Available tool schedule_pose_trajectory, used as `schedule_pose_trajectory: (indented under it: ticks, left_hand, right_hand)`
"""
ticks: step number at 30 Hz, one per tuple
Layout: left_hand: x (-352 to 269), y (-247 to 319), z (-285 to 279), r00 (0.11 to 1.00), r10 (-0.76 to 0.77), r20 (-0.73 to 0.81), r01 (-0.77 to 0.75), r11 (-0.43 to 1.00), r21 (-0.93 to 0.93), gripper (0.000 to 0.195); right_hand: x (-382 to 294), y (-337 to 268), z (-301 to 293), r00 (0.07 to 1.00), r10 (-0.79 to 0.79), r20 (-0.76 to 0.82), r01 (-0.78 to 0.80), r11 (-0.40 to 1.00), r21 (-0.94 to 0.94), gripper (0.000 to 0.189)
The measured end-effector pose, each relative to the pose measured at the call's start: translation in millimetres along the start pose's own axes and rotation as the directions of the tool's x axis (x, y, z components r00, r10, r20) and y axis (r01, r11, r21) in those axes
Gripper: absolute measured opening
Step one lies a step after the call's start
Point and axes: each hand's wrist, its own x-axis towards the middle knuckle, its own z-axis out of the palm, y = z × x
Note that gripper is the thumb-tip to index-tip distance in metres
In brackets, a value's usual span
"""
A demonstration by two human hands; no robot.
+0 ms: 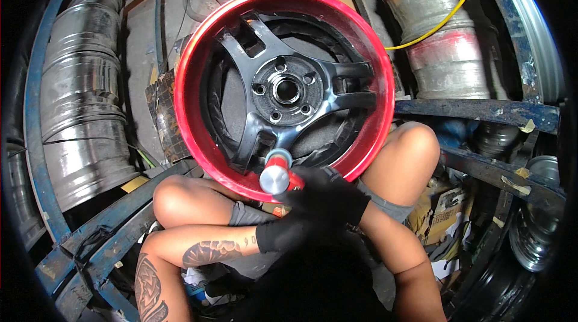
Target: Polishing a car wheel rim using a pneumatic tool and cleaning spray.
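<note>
A car wheel (288, 89) lies before my knees, with a glossy red barrel and dark grey paired spokes around a hub with several bolt holes. My right hand (327, 193), in a black glove, grips a compact red power tool (276, 180) with a silver head cap. A light-blue round pad (281, 155) on the tool is over the end of a lower spoke; whether it touches is unclear. My left hand (293, 229), also in a black glove, is just below the right hand. Its fingers are hidden and blend into the dark clothing.
Stacked bare metal wheel barrels (83, 96) line the left side, with more barrels (445, 37) at the right. Blue steel frame bars (478, 112) run along both sides. A yellow hose (447, 19) crosses the upper right. Cardboard (445, 213) lies below the right-hand bars.
</note>
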Motion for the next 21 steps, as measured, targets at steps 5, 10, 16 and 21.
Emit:
schedule_pose_trajectory:
  ticks: [5, 10, 16, 21]
  left_hand:
    - [34.2, 40.2, -11.7, 0.988, 0.112, -0.11, -0.087, 0.973, 0.212, 0.034]
    - [37.3, 39.9, -24.0, 0.955, -0.261, -0.141, 0.257, 0.965, -0.041, 0.031]
    - [8.2, 4.7, -8.6, 0.995, -0.084, -0.045, 0.075, 0.982, -0.172, 0.041]
    - [0.9, -79.2, -9.8, 0.989, 0.147, 0.031, -0.149, 0.944, 0.295, 0.035]
  right_hand:
    - [25.7, 7.5, -24.4, 0.939, 0.329, -0.098, -0.273, 0.89, 0.366, 0.029]
    - [36.1, 10.7, -36.7, 0.715, 0.683, 0.153, -0.611, 0.501, 0.613, 0.03]
    - [23.0, -0.2, -13.6, 0.771, 0.579, 0.265, -0.618, 0.582, 0.528, 0.037]
    - [2.6, -15.9, 10.9, 0.91, 0.356, 0.213, -0.411, 0.843, 0.347, 0.041]
